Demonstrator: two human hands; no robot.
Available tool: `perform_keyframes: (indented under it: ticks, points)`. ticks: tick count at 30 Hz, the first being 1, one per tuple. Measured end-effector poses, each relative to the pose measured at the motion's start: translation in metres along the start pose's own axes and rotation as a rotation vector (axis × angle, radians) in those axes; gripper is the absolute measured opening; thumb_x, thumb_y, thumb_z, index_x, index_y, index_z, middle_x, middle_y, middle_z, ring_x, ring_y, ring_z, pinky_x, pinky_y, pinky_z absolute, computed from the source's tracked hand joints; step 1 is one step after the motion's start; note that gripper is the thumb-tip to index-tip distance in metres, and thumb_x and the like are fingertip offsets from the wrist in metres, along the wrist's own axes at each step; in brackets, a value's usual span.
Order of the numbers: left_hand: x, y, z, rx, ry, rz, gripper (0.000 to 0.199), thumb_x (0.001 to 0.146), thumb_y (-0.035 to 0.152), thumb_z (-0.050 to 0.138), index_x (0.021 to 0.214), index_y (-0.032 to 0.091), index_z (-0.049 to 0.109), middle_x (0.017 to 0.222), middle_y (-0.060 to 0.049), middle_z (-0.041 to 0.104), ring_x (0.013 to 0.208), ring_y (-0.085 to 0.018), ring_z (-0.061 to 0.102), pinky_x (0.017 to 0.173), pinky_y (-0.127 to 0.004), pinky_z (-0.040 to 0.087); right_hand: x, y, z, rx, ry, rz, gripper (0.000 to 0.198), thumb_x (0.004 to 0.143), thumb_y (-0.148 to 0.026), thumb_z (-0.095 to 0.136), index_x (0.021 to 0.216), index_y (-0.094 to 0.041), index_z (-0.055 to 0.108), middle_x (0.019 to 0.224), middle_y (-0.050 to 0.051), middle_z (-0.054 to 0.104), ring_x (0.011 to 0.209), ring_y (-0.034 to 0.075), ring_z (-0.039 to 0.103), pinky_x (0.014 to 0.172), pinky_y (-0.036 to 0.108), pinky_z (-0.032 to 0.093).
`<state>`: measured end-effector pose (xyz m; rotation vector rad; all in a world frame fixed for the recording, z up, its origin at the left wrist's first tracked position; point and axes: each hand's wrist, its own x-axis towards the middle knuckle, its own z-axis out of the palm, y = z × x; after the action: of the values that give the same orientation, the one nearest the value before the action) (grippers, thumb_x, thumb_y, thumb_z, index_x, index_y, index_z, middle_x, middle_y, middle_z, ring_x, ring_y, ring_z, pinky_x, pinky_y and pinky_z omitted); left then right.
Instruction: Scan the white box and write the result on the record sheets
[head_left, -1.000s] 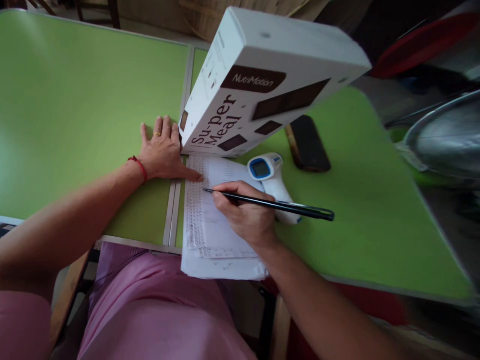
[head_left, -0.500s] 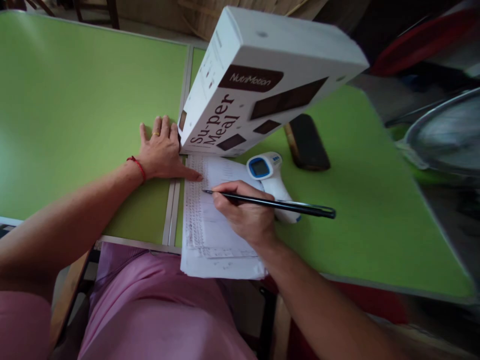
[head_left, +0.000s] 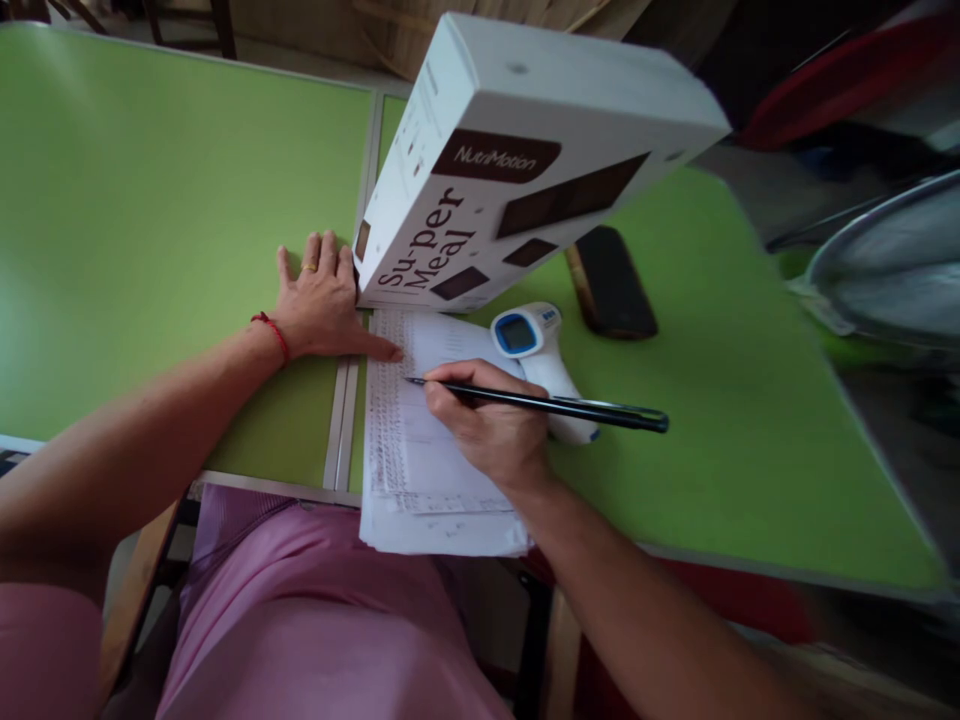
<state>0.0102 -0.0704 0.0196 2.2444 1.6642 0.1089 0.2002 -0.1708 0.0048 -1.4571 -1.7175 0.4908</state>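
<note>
My right hand point(head_left: 491, 425) is closed around a black pen point(head_left: 577, 405), its tip at the written columns on a stack of paper sheets point(head_left: 442, 465). Spread flat, my left hand point(head_left: 322, 305) lies on the green table, thumb resting on the left edge of the top sheet and fingertips beside a white box point(head_left: 510, 150). The box stands upright just beyond the papers and is printed "NutriMotion Su-per Meal". A white and blue infrared thermometer point(head_left: 536, 345) lies behind my right hand, which covers part of it.
A dark phone point(head_left: 613, 285) lies right of the box on the green table point(head_left: 712, 450). Beyond the table's right edge are a round, rimmed, translucent container point(head_left: 892, 270) and a red round object point(head_left: 847, 85). A metal-edged seam runs across the table beside the papers.
The view has shifted very slightly. Both hands, the pen and the papers keep almost the same places.
</note>
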Motion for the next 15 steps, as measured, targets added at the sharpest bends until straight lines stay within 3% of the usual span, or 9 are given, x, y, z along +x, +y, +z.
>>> perform_keyframes:
  ticks: [15]
  points:
    - [-0.0036, 0.0045, -0.0050, 0.040, -0.024, -0.020, 0.146, 0.054, 0.089, 0.072, 0.160, 0.009, 0.014, 0.165, -0.025, 0.004, 0.152, -0.048, 0.000, 0.123, -0.066, -0.004, 0.0000, 0.0017, 0.0002, 0.020, 0.030, -0.042, 0.012, 0.075, -0.028, 0.062, 0.069, -0.019, 0.069, 0.051, -0.003, 0.059, 0.043, 0.009, 0.046, 0.044, 0.021, 0.039]
